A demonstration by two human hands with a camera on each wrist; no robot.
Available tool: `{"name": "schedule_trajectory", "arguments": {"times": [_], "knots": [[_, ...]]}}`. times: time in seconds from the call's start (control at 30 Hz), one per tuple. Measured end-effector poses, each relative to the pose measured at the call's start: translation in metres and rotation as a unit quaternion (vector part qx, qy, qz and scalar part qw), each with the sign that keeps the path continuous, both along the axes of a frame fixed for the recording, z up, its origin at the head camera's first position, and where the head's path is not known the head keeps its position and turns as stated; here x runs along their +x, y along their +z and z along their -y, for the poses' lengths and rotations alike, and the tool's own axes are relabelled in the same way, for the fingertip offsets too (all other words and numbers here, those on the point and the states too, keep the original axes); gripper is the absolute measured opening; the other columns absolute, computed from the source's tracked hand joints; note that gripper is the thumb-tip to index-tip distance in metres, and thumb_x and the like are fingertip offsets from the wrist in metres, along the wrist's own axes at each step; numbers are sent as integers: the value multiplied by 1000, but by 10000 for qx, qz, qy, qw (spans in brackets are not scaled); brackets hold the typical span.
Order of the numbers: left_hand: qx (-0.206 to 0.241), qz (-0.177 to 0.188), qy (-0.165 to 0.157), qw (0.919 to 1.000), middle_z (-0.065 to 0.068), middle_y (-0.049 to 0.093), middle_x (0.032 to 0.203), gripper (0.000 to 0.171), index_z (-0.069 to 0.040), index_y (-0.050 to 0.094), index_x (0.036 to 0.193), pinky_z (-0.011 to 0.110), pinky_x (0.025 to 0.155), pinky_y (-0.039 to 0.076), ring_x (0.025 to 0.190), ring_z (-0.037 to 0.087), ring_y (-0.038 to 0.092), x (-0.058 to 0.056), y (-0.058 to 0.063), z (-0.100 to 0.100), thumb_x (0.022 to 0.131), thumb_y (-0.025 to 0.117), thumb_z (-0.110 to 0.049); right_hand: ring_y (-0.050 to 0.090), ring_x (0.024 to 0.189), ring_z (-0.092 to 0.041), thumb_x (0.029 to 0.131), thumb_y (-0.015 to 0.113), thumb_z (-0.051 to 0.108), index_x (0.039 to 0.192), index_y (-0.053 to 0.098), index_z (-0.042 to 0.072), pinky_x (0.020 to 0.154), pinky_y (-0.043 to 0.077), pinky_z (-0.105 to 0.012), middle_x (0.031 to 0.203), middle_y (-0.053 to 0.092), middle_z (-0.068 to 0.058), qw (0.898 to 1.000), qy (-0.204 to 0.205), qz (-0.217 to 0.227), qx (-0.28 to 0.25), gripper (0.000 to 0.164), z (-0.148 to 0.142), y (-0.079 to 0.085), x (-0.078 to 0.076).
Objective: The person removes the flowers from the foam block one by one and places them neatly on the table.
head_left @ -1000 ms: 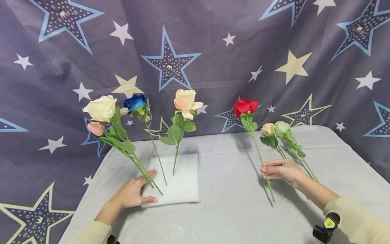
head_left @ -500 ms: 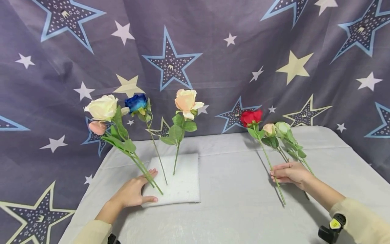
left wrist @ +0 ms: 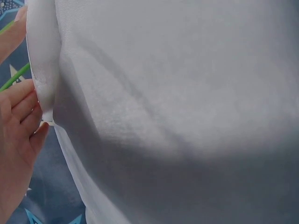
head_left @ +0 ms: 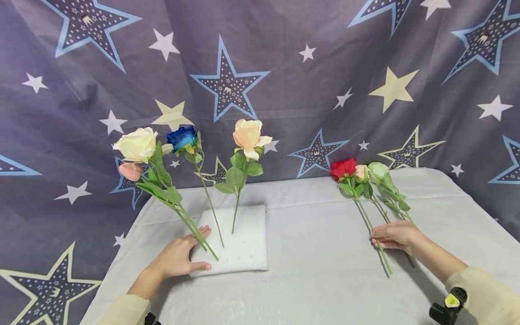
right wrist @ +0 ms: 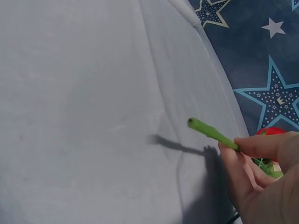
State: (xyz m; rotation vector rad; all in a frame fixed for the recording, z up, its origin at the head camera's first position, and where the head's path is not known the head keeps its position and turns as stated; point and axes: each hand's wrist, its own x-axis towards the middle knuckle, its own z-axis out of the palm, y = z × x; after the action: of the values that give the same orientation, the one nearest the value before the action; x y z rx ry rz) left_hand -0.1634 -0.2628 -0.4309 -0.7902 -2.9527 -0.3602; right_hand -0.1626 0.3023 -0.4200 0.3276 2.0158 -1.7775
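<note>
My left hand [head_left: 174,257] rests on the left side of a white foam block [head_left: 248,253], thumb and fingers spread and fairly straight. A cream rose [head_left: 137,144], a pink tulip-like bud [head_left: 130,171], a blue rose [head_left: 182,139] and a peach rose [head_left: 248,135] stand in the foam, the left ones leaning outward. At the right, my right hand [head_left: 396,234] pinches the stem of a red rose [head_left: 344,168] between thumb and fingers. In the right wrist view the cut end of its green stem [right wrist: 205,129] sticks out past the fingertips, above the cloth.
A small peach rose [head_left: 361,172] and a pale green rose [head_left: 378,170] lie on the grey table cloth [head_left: 317,253] beside the red one. Behind the table hangs a dark curtain [head_left: 276,40] with printed stars.
My right hand has moved right and toward me, lowering the red rose until its head comes beside the small peach rose. My left hand stays put on the foam.
</note>
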Motion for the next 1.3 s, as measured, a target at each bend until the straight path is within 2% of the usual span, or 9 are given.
{"name": "schedule_trajectory", "arguments": {"times": [0.37,0.63,0.93,1.1,1.3], "knots": [[-8,-59,-9,10000,12,49,140,93,-10,45,139,50,102,43,123,36,51,0,-3,0,69,67,-66,70,67,-12,83,66,2,116,55,-15,66,59,-23,73,72,-3,9996,-175,213,-3,39,-4,-1,-1],[67,-56,-38,10000,12,49,141,92,-9,46,139,50,103,42,124,35,51,-2,-3,1,69,68,-65,70,69,-10,86,64,5,116,55,-17,68,59,-25,76,72,0,9996,-209,-70,168,38,-9,-2,-1],[49,-138,-23,9999,12,49,140,92,-9,45,139,49,103,42,124,35,51,-2,-2,0,69,68,-64,70,75,-10,85,62,-1,114,55,-19,77,58,-28,81,73,0,9983,-189,-345,-420,35,-11,5,-1],[55,-185,-34,9998,13,50,140,91,-9,46,138,49,102,42,124,35,51,-2,-4,0,69,68,-64,70,78,-11,87,60,0,124,43,-23,81,57,-29,84,73,-2,9976,-204,-354,-564,47,-11,12,-4],[40,-274,-70,9996,12,51,139,90,-9,48,138,48,100,44,122,34,53,-4,-6,1,68,70,-62,69,81,-5,90,59,8,135,28,-22,84,56,-26,89,71,4,9979,-192,-562,-242,62,-1,16,-11]]}}
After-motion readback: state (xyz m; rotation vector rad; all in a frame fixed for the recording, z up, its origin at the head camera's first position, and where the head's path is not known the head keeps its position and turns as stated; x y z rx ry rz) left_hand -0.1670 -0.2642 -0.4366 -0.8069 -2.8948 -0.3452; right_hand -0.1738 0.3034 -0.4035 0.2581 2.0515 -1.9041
